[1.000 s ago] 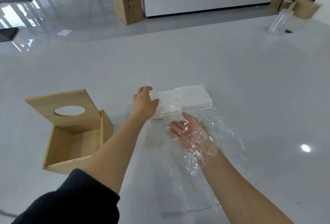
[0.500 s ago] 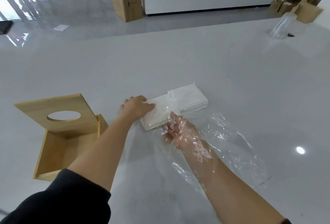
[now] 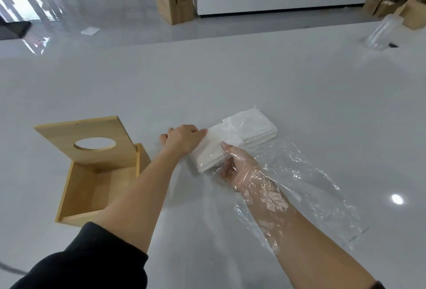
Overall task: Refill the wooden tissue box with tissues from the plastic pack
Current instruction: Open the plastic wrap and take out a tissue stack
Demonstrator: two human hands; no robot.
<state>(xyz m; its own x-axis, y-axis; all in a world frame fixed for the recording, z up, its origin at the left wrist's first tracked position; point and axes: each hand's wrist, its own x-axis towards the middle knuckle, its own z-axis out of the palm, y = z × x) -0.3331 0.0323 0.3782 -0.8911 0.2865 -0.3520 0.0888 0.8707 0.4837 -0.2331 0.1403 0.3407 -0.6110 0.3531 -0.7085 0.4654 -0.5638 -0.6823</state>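
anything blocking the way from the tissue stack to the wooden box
Nothing visible does: the light wooden tissue box has its lid raised, and only the left forearm lies between it and the white tissue stack.

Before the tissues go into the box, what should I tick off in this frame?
1. Wooden tissue box with lid open: ok.
2. Box interior empty: ok.
3. Left hand grips near tissue stack: ok.
4. Right hand out of plastic pack: not ok, it is inside.
5. Whole near tissue stack clear of plastic pack: cannot tell.
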